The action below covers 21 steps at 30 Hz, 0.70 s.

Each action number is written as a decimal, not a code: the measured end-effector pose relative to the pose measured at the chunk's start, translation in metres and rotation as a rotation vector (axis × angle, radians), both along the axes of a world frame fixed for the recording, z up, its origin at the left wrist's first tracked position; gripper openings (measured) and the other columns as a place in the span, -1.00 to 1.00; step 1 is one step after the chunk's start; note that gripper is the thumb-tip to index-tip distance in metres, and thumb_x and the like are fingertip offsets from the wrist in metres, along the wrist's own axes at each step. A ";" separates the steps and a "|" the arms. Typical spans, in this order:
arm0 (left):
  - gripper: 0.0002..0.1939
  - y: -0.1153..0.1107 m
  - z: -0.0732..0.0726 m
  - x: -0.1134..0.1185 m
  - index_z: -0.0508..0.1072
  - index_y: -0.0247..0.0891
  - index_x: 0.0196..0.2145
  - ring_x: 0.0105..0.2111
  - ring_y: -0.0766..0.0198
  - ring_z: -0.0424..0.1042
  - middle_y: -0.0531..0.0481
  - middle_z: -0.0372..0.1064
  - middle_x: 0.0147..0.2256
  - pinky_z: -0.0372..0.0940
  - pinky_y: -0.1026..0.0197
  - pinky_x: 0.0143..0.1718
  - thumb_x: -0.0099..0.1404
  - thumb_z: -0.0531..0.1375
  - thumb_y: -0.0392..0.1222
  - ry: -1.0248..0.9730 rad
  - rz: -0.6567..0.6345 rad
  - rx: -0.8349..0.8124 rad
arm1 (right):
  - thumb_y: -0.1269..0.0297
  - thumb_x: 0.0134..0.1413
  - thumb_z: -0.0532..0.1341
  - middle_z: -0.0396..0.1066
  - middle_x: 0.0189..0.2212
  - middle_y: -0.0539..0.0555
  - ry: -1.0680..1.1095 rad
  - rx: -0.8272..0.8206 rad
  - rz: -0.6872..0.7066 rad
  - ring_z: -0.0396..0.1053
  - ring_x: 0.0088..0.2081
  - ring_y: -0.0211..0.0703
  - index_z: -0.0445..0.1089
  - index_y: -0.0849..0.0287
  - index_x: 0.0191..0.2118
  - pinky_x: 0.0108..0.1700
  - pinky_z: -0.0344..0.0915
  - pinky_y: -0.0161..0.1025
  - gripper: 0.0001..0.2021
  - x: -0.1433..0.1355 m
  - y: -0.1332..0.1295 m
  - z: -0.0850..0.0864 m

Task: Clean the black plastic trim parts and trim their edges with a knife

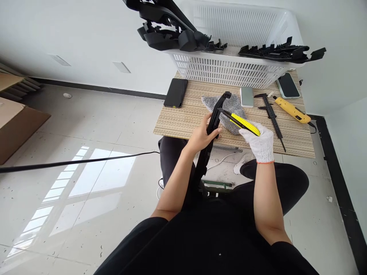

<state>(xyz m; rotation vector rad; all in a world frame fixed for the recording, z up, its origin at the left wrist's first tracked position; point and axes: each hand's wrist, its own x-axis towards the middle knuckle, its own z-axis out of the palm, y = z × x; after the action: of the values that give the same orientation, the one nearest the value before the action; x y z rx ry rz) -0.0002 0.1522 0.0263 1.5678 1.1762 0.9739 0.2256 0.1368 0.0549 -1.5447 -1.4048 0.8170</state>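
Observation:
My bare left hand [201,135] is closed around a long black plastic trim piece [204,156], thumb on one side and fingers on the other. The piece slants from my lap up over the table edge, its far end above a grey cloth [236,105]. In my right hand [260,142], which wears a white knitted glove with an orange cuff, is a yellow and black utility knife [243,123]. Its blade end is at the trim piece's edge, a little beyond my left fingers; whether it touches I cannot tell.
On the striped wooden table [172,124] lie a black phone [176,93], a pale green box [247,97], a caliper [272,116], a yellow rotary tool [292,109] and another phone [288,85]. Behind stands a white basket [226,70] with black plastic parts [172,36] across its rim.

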 end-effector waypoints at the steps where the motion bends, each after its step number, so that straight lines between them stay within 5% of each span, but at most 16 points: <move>1: -0.27 0.000 -0.001 0.000 0.05 -0.19 0.30 -0.30 0.16 0.60 -0.01 0.58 -0.31 0.44 0.10 -0.15 0.32 0.22 0.12 -0.012 0.000 0.002 | 0.10 -0.10 0.43 0.60 -0.28 0.09 0.004 -0.002 0.007 0.53 -0.30 -0.07 0.60 0.16 -0.06 -0.23 0.51 -0.13 -0.56 0.000 0.000 0.000; 17: -0.27 0.003 -0.008 0.000 0.05 -0.19 0.30 -0.33 0.23 0.58 -0.05 0.58 -0.25 0.44 0.13 -0.18 0.32 0.23 0.10 -0.082 -0.006 0.042 | 0.13 -0.14 0.44 0.59 -0.26 0.08 0.054 -0.065 0.134 0.50 -0.34 -0.14 0.61 0.15 -0.07 -0.30 0.49 -0.21 -0.56 0.003 0.002 0.002; 21: -0.25 0.004 -0.010 0.000 0.01 -0.19 0.32 -0.33 0.23 0.58 -0.07 0.58 -0.22 0.44 0.13 -0.18 0.33 0.21 0.10 -0.070 -0.021 0.075 | 0.13 -0.14 0.44 0.59 -0.27 0.10 0.081 -0.054 0.062 0.52 -0.32 -0.10 0.60 0.18 -0.06 -0.29 0.50 -0.18 -0.54 0.002 0.001 0.003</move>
<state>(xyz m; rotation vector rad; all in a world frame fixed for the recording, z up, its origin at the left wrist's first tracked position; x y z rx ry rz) -0.0006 0.1560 0.0162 1.5892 1.0841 1.0616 0.2280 0.1382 0.0579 -1.4978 -1.3877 0.9511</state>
